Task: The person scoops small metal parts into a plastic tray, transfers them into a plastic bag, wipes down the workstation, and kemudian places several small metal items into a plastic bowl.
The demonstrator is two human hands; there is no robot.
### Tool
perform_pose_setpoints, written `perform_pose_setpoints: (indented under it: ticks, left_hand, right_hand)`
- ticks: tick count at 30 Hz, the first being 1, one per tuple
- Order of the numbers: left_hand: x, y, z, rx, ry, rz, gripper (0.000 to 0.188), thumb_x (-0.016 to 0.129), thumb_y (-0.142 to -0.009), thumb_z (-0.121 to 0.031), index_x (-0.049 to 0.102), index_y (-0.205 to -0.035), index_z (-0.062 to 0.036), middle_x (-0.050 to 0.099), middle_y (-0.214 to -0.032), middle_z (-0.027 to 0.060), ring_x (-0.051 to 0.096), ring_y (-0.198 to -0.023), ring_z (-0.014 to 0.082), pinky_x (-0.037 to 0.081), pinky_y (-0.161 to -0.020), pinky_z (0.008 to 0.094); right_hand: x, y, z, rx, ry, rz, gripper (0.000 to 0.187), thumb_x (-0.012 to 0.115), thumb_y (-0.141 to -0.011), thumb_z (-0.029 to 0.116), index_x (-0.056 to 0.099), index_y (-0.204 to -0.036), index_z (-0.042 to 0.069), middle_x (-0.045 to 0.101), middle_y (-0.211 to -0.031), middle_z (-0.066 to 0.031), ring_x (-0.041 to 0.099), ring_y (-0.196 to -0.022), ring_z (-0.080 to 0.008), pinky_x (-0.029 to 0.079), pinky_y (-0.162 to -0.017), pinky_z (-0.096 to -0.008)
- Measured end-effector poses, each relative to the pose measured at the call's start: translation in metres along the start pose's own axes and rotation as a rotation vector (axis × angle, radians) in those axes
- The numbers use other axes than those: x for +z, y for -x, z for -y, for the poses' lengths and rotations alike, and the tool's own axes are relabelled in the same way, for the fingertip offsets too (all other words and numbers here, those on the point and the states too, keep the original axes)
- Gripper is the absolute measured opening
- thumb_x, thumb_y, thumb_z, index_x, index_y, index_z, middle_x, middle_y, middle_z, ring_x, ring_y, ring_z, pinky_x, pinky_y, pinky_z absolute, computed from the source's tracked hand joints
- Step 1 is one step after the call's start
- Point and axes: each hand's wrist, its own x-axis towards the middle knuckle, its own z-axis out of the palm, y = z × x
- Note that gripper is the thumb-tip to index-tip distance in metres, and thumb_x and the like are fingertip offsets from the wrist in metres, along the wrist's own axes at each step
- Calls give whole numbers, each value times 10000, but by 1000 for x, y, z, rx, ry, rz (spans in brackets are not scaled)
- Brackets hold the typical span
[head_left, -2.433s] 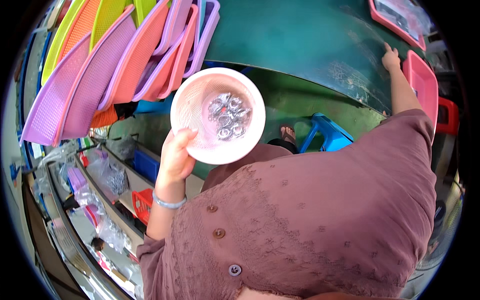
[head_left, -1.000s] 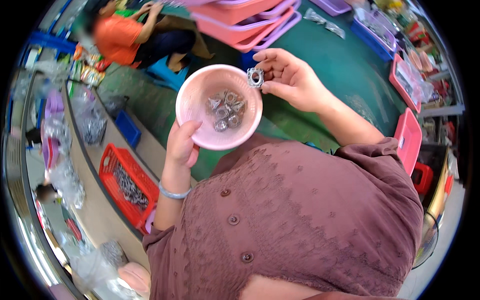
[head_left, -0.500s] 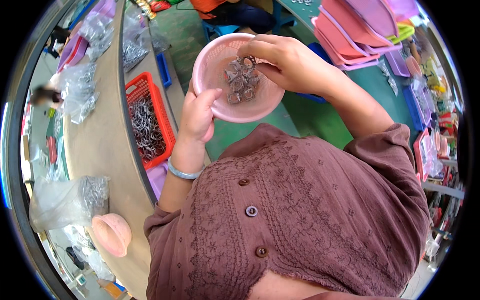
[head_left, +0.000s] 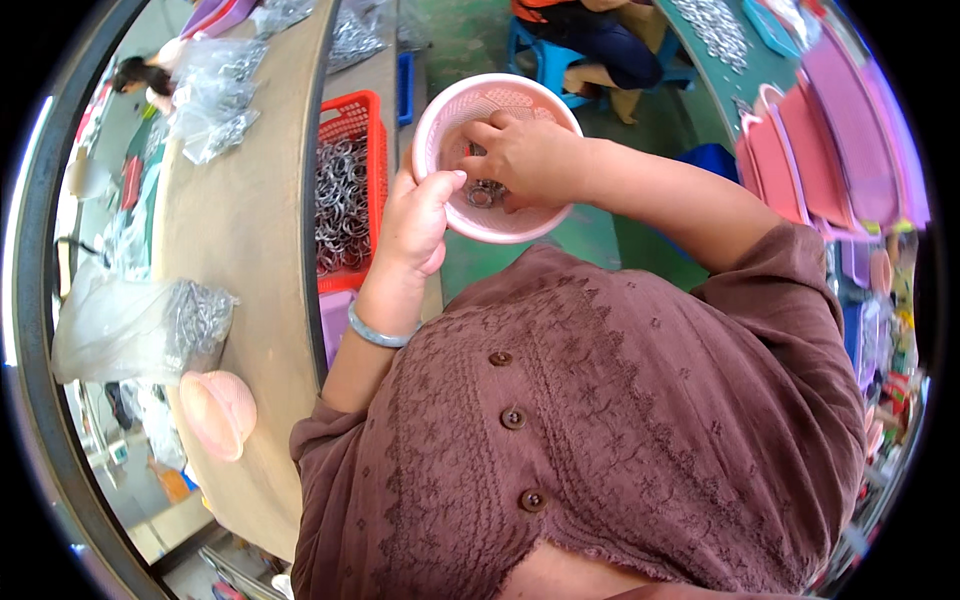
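A round pink plastic basket (head_left: 498, 237) is held up in front of me, tilted so its inside shows. My left hand (head_left: 416, 222) grips its left rim, thumb over the edge and the other fingers hidden behind. Small silvery ring-shaped metal parts (head_left: 484, 194) lie at the bottom. Reaching in from the right, my right hand (head_left: 530, 158) rests over these parts with bent, spread fingers and covers many of them. No part shows lifted in its fingers.
To the left, a red crate (head_left: 376, 190) of metal rings stands beside a long table (head_left: 240, 215). That table carries plastic bags (head_left: 150, 325) and another pink basket (head_left: 217, 415). Stacked pink and purple trays (head_left: 810, 150) are at right; a person (head_left: 610, 45) sits ahead.
My right hand has moved from the basket's upper rim down into it, covering more metal parts. My left hand keeps its hold. The surroundings have shifted in view.
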Motion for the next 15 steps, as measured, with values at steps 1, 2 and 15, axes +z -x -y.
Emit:
perform_pose_setpoints:
  ticks: [1, 2, 15]
  left_hand:
    - [-2, -6, 0, -14, 7, -45, 458, 471, -726, 21, 425, -1181, -2, 498, -1098, 93, 487, -1002, 181, 397, -862, 303]
    - [-1, -11, -1, -20, 21, -56, 457, 472, -724, 21, 428, -1178, -2, 500, -1096, 95, 490, -999, 182, 400, -860, 304]
    - [-8, -28, -27, 74, 18, -409, 510, 459, -727, 25, 388, -1229, -29, 474, -1131, 95, 470, -1031, 190, 410, -867, 321]
  right_hand:
    - [4, -8, -5, -43, -19, -47, 520, 690, -625, 238, 545, -1123, 198, 440, -1155, -103, 501, -991, -315, 488, -765, -392]
    - [9, -14, -11, -66, -31, -52, 498, 687, -627, 234, 558, -1107, 200, 441, -1151, -102, 501, -990, -312, 488, -767, -389]
    - [13, -95, -47, -514, -252, -30, 420, 672, -610, 128, 616, -1008, 251, 434, -1154, -71, 444, -1047, -306, 434, -852, -383]
